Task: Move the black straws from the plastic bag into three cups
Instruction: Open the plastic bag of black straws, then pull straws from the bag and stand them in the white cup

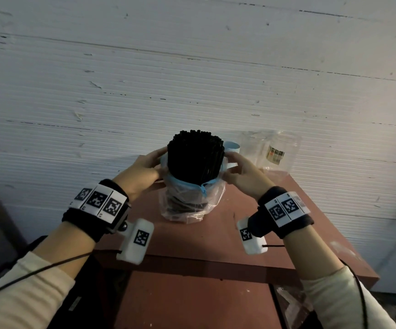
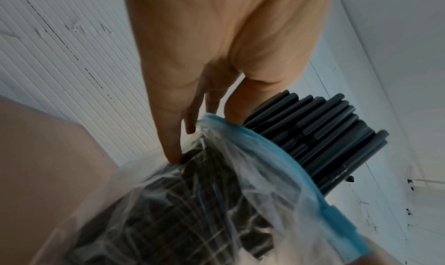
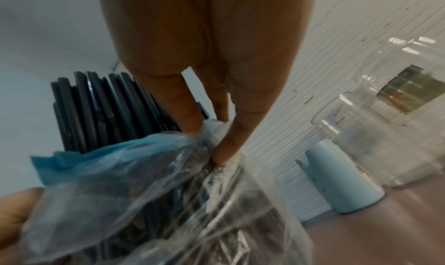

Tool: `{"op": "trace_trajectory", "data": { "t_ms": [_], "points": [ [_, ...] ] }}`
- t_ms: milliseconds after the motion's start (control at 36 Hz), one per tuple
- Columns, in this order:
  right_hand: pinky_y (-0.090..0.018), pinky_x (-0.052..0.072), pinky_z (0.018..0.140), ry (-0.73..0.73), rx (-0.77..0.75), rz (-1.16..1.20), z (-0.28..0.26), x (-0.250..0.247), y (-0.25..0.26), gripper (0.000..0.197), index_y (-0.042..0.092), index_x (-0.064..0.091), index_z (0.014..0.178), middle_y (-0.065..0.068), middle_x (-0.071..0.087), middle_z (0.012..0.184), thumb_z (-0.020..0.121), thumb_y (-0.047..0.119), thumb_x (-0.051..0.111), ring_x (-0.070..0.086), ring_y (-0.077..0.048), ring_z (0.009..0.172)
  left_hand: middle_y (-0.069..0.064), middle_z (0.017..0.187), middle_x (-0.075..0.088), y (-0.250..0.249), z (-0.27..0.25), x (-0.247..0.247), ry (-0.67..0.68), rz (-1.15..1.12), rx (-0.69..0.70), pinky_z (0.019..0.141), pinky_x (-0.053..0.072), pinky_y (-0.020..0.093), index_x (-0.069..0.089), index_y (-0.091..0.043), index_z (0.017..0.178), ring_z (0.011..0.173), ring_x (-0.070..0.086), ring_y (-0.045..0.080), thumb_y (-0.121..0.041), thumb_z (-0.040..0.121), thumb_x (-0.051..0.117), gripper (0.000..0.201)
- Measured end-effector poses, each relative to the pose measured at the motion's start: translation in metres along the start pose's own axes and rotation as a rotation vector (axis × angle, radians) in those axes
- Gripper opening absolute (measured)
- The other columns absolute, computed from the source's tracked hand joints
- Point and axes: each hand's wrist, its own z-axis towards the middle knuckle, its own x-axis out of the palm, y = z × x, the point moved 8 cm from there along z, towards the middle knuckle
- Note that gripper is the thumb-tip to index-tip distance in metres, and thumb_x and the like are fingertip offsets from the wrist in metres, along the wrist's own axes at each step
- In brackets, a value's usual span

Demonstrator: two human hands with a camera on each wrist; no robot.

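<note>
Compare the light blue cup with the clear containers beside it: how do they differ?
The light blue cup is opaque; the clear containers are see-through. The cup looks shorter than they do. One container bears a gold-coloured label; the cup shows only faint marks. All stand on the red table by the wall.

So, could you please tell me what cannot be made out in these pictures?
- Head view: the blue cup is mostly hidden behind the straws.
- Head view: the label in the clear jar is too small to read.
- Wrist views: the straws' lower ends blur inside the crinkled bag.
</note>
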Motion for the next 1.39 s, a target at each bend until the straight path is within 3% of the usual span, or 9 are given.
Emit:
{"op": "trace_trajectory", "data": {
  "t_ms": [111,278,417,500,694,778,944,1111,1389],
  "points": [
    [-0.027,0.041,0.093,0.019,-0.004,0.006,0.004,-0.007,-0.004,0.065,0.02,0.035,0.145,0.001,0.034,0.146,0.089,0.015,0.066,0.044,-0.015,0.126,-0.013,0.124,0.062,0.002,-0.002,-0.002,0.019,0.01,-0.006,0.069,0.056,0.019,0.05,-0.033,0.134,0.106,0.063,0.008,0.002,0.096,0.051,0.052],
    [-0.03,0.04,0.103,0.208,0.039,-0.069,0.01,0.004,-0.006,0.069,0.025,0.028,0.15,0.008,0.038,0.149,0.091,0.02,0.064,0.048,-0.018,0.128,-0.004,0.138,0.054,0.009,0.005,-0.005,0.027,0.066,-0.012,0.085,0.058,0.031,0.042,-0.027,0.144,0.122,0.056,0.019,0.011,0.092,0.052,0.065],
    [-0.027,0.043,0.097,0.215,0.067,-0.129,0.015,0.005,-0.007,0.067,0.022,0.029,0.15,0.006,0.042,0.147,0.092,0.017,0.062,0.053,-0.016,0.119,-0.007,0.128,0.055,0.011,0.008,-0.002,0.041,0.06,-0.01,0.076,0.057,0.025,0.039,-0.027,0.143,0.101,0.059,0.004,0.018,0.091,0.045,0.069],
    [-0.037,0.04,0.108,0.226,0.074,-0.154,0.015,0.003,-0.012,0.069,0.024,0.027,0.151,0.005,0.037,0.151,0.091,0.023,0.063,0.044,-0.019,0.132,-0.013,0.115,0.058,0.014,0.012,-0.002,0.049,0.047,-0.024,0.071,0.057,0.023,0.04,-0.028,0.14,0.094,0.059,0.0,0.021,0.091,0.042,0.069],
    [-0.028,0.026,0.115,-0.16,-0.089,0.122,0.0,-0.038,0.035,0.055,0.024,0.039,0.145,0.01,0.039,0.149,0.093,0.003,0.037,0.03,-0.004,0.14,0.001,0.136,0.056,0.021,0.016,-0.002,0.014,0.04,-0.044,0.097,0.048,0.036,0.039,-0.026,0.144,0.117,0.056,0.016,0.008,0.096,0.047,0.06],
    [-0.007,0.025,0.105,-0.17,-0.22,0.088,-0.01,-0.035,0.073,0.047,0.023,0.04,0.145,0.014,0.041,0.146,0.099,0.013,0.04,0.033,0.005,0.132,0.006,0.137,0.057,0.021,0.018,0.003,0.01,0.011,-0.016,0.092,0.05,0.024,0.037,-0.019,0.148,0.125,0.054,0.018,0.008,0.094,0.05,0.062],
    [-0.026,0.014,0.116,-0.043,-0.302,-0.464,-0.013,0.009,0.101,0.063,0.028,0.023,0.152,0.009,0.025,0.157,0.097,0.055,0.037,0.015,-0.008,0.146,0.01,0.136,0.059,0.023,0.023,0.011,0.018,-0.092,-0.013,0.098,0.048,0.032,0.038,-0.015,0.147,0.127,0.054,0.022,0.004,0.09,0.058,0.063],
    [-0.029,0.035,0.106,-0.133,-0.385,-0.716,-0.015,0.017,0.101,0.045,0.039,0.036,0.145,0.012,0.038,0.151,0.101,0.046,0.033,0.038,-0.008,0.137,0.013,0.133,0.06,0.025,0.024,0.017,0.004,-0.122,-0.004,0.069,0.054,0.02,0.042,-0.017,0.145,0.116,0.06,0.022,0.006,0.092,0.055,0.059],
    [-0.027,0.048,0.09,-0.134,-0.485,-0.77,-0.023,0.004,0.09,0.04,0.047,0.045,0.137,0.025,0.044,0.143,0.1,0.047,0.03,0.045,-0.002,0.13,0.021,0.127,0.062,0.016,0.019,0.023,-0.113,-0.105,0.071,0.091,0.054,0.029,0.046,-0.007,0.142,0.119,0.06,0.03,0.01,0.093,0.052,0.052]
  ]
}}
